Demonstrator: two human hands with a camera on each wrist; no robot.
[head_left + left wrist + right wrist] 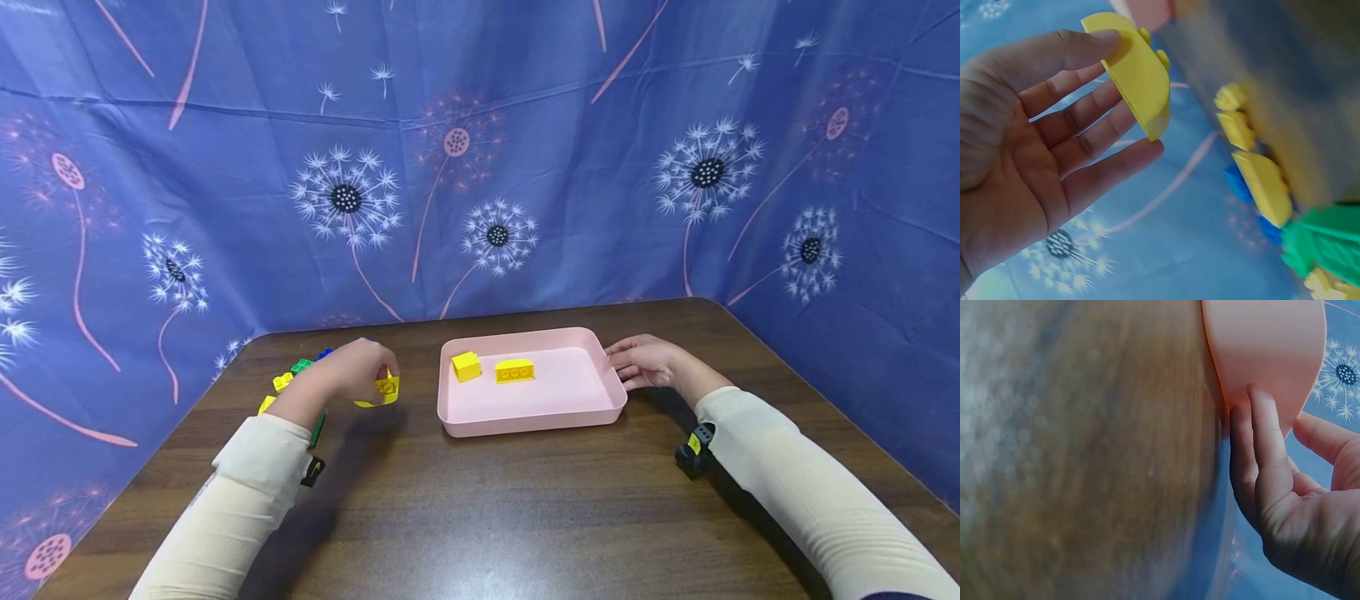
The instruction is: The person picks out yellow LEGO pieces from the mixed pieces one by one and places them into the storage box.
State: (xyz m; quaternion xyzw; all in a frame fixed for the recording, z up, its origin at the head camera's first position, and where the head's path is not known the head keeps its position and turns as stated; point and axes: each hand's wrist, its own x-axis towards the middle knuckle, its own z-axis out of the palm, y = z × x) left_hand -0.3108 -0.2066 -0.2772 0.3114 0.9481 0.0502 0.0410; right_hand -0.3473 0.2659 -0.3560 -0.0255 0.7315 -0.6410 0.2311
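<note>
Between thumb and fingers my left hand (358,369) pinches a yellow toy brick (1135,75) with a curved side and studs. In the head view this brick (386,390) hangs above the table, left of a pink tray (532,421). Two yellow bricks lie inside the tray: a blocky one (466,367) at the left and a longer one (514,372) near the middle. At the tray's right end, my right hand (648,362) touches the outer wall with its fingertips, fingers fairly straight, as the right wrist view shows on the tray wall (1266,350).
Behind my left hand, several loose bricks lie on the brown wooden table (487,500), among them a green brick (302,365), a yellow brick (282,382) and a blue brick (325,353). A blue dandelion-print cloth (570,208) hangs along the table's far edge.
</note>
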